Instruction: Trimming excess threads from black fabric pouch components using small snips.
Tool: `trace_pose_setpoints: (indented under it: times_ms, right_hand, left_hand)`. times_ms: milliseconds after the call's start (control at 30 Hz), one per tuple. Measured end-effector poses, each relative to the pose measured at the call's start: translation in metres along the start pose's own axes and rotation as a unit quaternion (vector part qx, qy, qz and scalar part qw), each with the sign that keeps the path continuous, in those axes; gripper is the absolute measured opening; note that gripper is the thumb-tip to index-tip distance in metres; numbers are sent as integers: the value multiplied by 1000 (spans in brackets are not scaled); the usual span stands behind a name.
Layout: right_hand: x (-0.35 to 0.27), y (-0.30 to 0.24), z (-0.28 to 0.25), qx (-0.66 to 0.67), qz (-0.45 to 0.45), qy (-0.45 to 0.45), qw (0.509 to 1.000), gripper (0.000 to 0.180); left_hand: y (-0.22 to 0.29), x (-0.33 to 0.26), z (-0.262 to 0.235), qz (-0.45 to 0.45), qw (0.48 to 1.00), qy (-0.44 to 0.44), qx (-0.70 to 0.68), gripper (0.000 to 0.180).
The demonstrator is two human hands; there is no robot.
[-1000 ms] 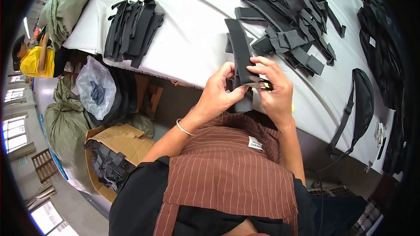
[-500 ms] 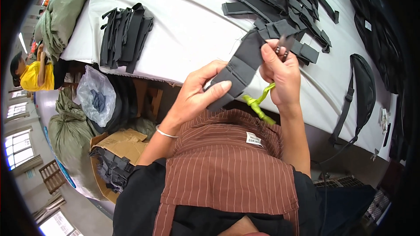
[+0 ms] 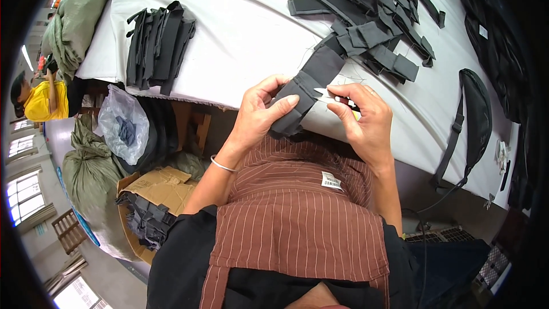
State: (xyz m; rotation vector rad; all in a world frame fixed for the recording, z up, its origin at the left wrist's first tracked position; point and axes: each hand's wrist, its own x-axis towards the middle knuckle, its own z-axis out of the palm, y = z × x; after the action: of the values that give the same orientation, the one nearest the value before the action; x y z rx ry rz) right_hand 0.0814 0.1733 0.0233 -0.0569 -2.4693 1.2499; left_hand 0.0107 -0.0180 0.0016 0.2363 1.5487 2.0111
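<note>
My left hand (image 3: pixel 256 113) grips a strip of black fabric (image 3: pixel 321 68) with its thumb on top. The strip is sewn in folded segments and runs up to the far right, toward a loose pile of similar black strips (image 3: pixel 366 37). In my right hand (image 3: pixel 369 123) is a pair of small thread snips (image 3: pixel 323 94), held between thumb and fingers. The tips of the snips point left and lie at the strip's right edge. Whether the blades touch a thread is too small to tell.
A neat stack of black strips (image 3: pixel 157 48) lies on the white-covered table (image 3: pixel 240 28), left of centre. A black waist bag (image 3: pixel 477 117) rests at the right. Below the table's left edge are a plastic-lined bin (image 3: pixel 120 126), a cardboard box (image 3: pixel 163 180) and green sacks (image 3: pixel 88 163). Farther left is a person in yellow (image 3: pixel 46 100).
My right hand has come down and turned, bringing the snips from the strip's upper part to its edge near my left hand. The yellow-green cord below that hand is now mostly hidden.
</note>
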Motion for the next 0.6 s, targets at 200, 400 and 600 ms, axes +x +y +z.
trace_pose_setpoints:
  times_ms: [200, 400, 600]
  right_hand:
    - [3, 3, -2, -58, -68, -2, 996, 16]
    - [2, 4, 2, -26, -62, 27, 997, 15]
    - [8, -5, 9, -110, -119, 49, 986, 16]
  left_hand:
    - [0, 0, -1, -5, 1000, -4, 10, 25]
    - [0, -1, -3, -16, 1000, -8, -7, 26]
    - [3, 1, 0, 5, 999, -34, 40, 26]
